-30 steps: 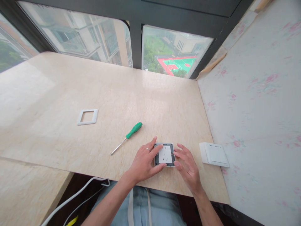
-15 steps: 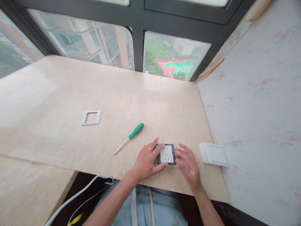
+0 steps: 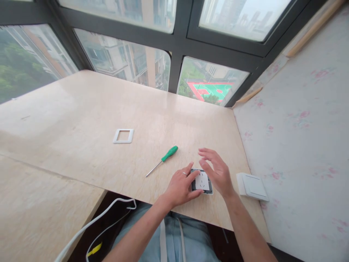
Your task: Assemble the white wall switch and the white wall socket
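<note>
A wall socket (image 3: pixel 201 181) with a white face and grey frame lies near the front edge of the beige marble table (image 3: pixel 81 120). My left hand (image 3: pixel 181 186), a ring on one finger, grips the socket's left side between thumb and fingers. My right hand (image 3: pixel 216 171) hovers just above the socket's right side, fingers spread and holding nothing. A green-handled screwdriver (image 3: pixel 163 159) lies a short way to the left of my hands.
A white square cover frame (image 3: pixel 123 136) lies further left on the table. A white switch (image 3: pixel 252 186) sits by the right edge against the flowered wall (image 3: pixel 300 127). White cables (image 3: pixel 100 218) hang below the table front. Windows run along the back.
My right hand has lifted off the socket and moved up and away from me, fingers spreading. My left hand stays on the socket. The camera has tilted upward and to the left.
</note>
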The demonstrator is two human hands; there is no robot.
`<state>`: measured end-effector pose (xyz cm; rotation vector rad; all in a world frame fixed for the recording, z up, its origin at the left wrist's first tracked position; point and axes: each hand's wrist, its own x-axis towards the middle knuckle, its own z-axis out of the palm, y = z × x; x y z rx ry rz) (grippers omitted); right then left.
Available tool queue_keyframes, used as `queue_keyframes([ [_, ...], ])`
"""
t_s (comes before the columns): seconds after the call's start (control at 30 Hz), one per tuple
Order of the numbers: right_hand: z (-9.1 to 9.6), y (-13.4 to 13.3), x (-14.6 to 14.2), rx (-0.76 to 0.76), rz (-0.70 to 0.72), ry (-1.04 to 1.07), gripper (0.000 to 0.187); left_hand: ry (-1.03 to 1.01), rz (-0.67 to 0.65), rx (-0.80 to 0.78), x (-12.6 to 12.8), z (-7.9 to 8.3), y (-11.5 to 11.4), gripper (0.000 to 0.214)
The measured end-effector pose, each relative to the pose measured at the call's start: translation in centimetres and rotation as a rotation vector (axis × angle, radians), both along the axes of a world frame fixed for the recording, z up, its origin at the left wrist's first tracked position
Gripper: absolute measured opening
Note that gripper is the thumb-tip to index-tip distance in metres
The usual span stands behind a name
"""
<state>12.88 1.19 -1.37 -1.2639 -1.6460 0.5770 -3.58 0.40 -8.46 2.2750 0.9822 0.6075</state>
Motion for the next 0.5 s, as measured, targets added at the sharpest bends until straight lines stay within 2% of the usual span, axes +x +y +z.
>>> queue_keyframes([
  [0.1, 1.1, 3.7, -3.3, -0.042, 0.219, -0.251, 0.028, -0.045, -0.001, 0.014, 0.0, 0.2, 0.1, 0.058],
  [0.23, 0.8, 7.7, -7.2, -0.130, 0.438, -0.917, 0.043, -0.070, -0.009, 0.014, -0.1, 0.4, 0.1, 0.056],
  [0.27, 0.6, 8.5, -7.8, -0.134, 0.472, -0.996, 0.043, -0.069, -0.011, 0.005, -0.1, 0.5, 0.2, 0.056],
  [0.4, -0.2, 11.0, -8.7, -0.158, 0.565, -1.134, 0.031, -0.075, -0.021, -0.017, -0.2, 0.6, 0.1, 0.061],
  [0.5, -0.5, 11.9, -8.5, -0.189, 0.599, -1.179, 0.020, -0.078, -0.018, -0.024, -0.2, 0.4, 0.1, 0.065],
])
